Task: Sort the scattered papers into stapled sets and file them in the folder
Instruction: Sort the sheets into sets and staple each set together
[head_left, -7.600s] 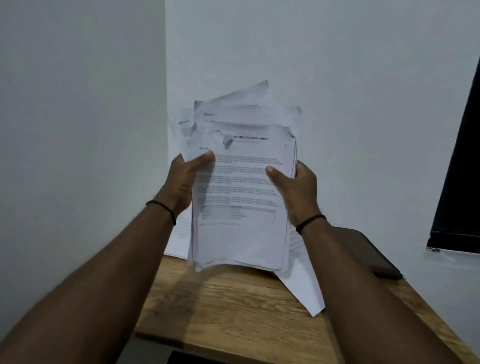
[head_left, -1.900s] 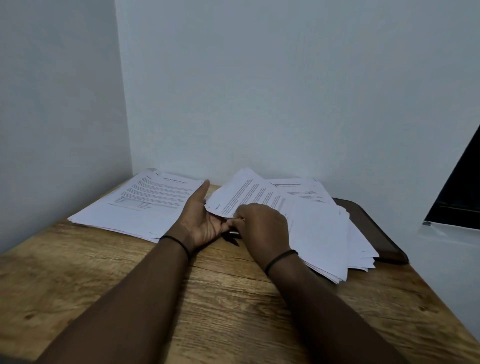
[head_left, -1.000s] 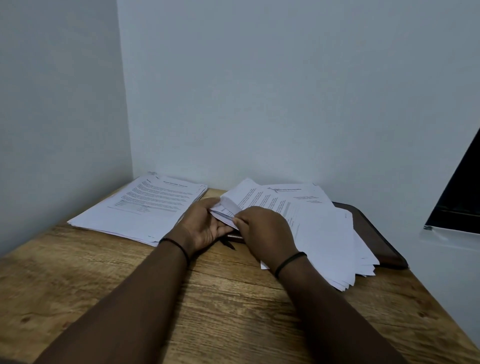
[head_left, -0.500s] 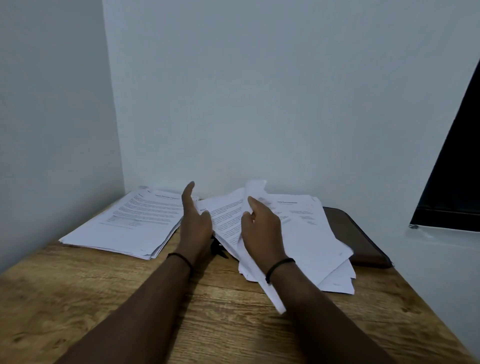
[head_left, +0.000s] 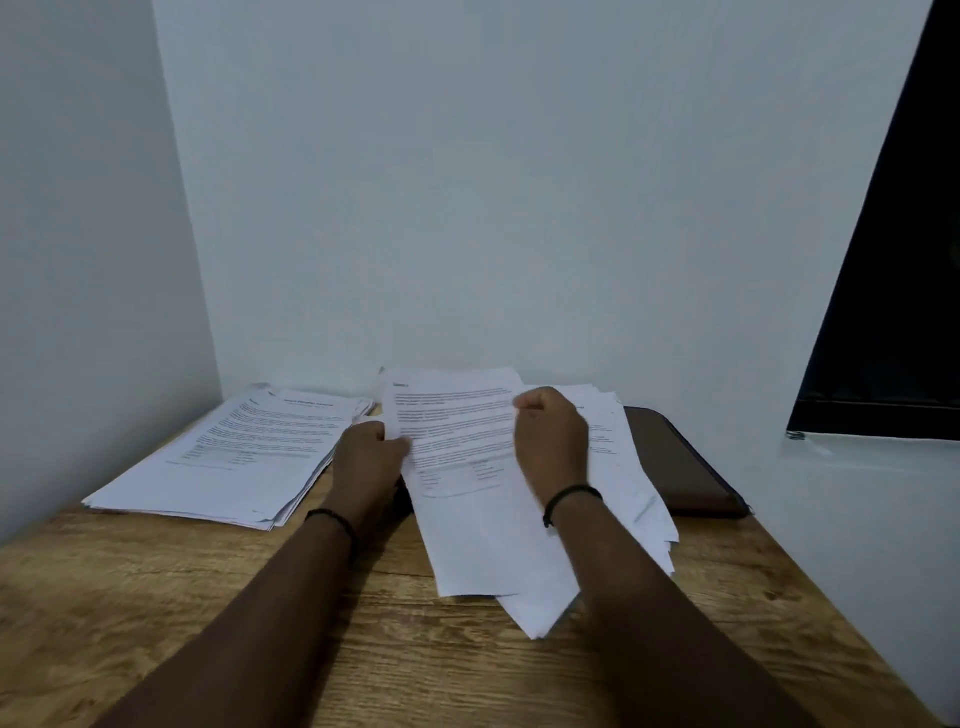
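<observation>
Print on papers (head_left: 457, 447) unreadable

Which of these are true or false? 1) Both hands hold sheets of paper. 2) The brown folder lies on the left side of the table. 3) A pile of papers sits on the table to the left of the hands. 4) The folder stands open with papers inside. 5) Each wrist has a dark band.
1) True: the left hand and right hand both grip the sheets lifted between them.
2) False: the brown folder lies on the right side of the table, near the wall.
3) True: the pile of papers lies flat there.
4) False: the folder lies flat and shut, partly under loose papers.
5) True: both wrists have one.
</observation>
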